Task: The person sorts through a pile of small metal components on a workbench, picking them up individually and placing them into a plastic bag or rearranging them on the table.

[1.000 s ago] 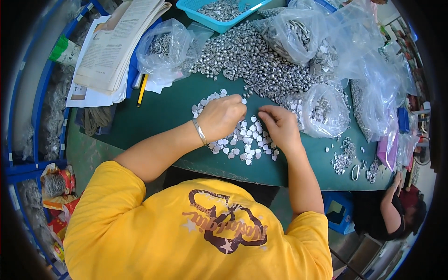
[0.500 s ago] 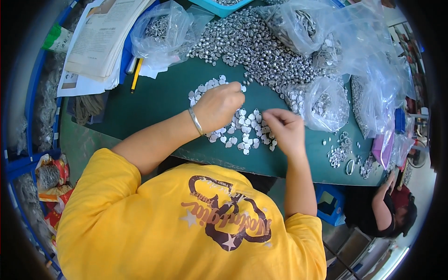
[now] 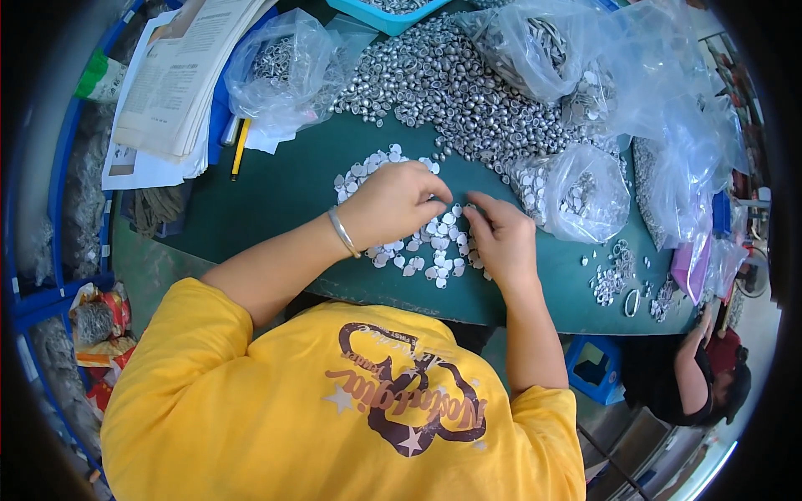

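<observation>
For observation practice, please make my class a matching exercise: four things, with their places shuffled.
1. Silver metal bangle
2. Loose, flat, silver heart-shaped pieces
3. Slim yellow stick
4. Light-blue plastic basket

A. Just right of the printed paper stack
B. At the picture's top edge
C. Around the left wrist
D. On the green table, by left hand and right hand

Pairs: 1-C; 2-D; 3-A; 4-B

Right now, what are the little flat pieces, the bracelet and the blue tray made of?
The flat pieces look like metal: pale, silvery and smooth, though coated plastic is possible. The bracelet is probably polished metal, since it shines silver. The tray seems to be plastic: one even light-blue colour, slightly glossy.
</observation>
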{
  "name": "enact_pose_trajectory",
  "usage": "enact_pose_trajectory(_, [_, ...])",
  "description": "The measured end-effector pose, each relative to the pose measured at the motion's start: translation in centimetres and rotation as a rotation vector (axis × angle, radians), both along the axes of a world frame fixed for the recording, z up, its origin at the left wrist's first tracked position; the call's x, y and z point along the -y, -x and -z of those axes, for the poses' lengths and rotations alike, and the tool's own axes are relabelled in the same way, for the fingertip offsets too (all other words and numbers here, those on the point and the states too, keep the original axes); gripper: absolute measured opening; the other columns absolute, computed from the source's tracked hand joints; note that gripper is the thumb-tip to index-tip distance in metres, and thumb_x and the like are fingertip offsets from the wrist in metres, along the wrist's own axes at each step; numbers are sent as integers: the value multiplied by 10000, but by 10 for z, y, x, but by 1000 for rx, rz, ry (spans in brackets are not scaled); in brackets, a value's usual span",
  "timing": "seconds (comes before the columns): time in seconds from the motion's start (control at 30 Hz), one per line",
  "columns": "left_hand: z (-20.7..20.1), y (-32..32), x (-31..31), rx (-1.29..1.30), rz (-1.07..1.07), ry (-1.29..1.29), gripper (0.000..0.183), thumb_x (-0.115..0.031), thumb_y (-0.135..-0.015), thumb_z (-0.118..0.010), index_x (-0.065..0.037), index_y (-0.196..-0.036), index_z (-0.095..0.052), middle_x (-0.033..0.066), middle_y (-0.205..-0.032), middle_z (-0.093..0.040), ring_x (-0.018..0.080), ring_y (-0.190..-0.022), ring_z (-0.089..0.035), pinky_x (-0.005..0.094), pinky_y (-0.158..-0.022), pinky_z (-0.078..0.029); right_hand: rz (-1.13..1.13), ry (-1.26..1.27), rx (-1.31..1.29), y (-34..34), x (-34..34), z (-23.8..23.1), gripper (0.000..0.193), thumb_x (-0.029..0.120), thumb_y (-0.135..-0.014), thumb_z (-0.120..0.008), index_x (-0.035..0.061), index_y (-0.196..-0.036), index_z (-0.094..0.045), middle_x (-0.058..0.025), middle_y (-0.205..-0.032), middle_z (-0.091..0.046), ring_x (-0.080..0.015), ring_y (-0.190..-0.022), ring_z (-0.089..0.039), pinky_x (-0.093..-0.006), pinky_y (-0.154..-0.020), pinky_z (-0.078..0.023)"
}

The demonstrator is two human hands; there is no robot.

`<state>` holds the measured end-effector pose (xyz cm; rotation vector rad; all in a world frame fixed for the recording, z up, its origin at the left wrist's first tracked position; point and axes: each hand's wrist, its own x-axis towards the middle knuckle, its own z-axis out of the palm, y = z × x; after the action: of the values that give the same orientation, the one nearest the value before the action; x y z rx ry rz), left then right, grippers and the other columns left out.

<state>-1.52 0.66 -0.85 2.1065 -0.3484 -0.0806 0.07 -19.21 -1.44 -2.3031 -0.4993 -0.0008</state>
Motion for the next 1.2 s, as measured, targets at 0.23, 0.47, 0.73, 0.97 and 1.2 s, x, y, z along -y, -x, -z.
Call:
enact_pose_trajectory(0.23, [10,10,7,258,33,-321,40,-63,-724,-634,-68,-761,-648,93,-759,-537,273,-724,-591,368,-607,-488,-18,105,82,3,0,5,170,130,-785,-652,89,-950,-666,-105,-790,-636,-311,-703,-617,-388,-614,-497])
enact_pose_trajectory(0.47, [10,8,5,362,61,-337,31,-83,-757,-659,-62,-778,-650,83,-736,-522,237,-643,-562,321,-560,-460,-126,131,98,1,-4,-1,111,132,-783,-650,74,-847,-580,-102,-749,-615,-327,-654,-599,-408,-570,-487])
enact_pose_trajectory(0.73, [-21,-7,9,-713,-100,1062,62,12,-764,-584,-18,-778,-532,37,-695,-467,142,-623,-497,265,-537,-397,132,-1304,-1498,-3,2,1,225,245,-854,-490,42,-907,-573,-82,-745,-593,-159,-571,-544,-265,-422,-378])
enact_pose_trajectory(0.97, [-34,-2,43,642,192,171,75,-1,-698,-633,-26,-735,-573,122,-807,-612,248,-812,-596,364,-795,-464,408,-1668,-1430,15,-23,-10,276,341,-922,-450,94,-859,-554,-58,-725,-566,-166,-574,-525,-302,-438,-411])
enact_pose_trajectory(1.2, [-24,-8,4,445,-210,230,59,31,-742,-644,2,-744,-593,96,-806,-625,211,-742,-601,281,-668,-469,330,-1346,-73,-20,42,-79,446,314,-992,-390,83,-610,-391,-57,-543,-421,-108,-391,-331,-236,-348,-241])
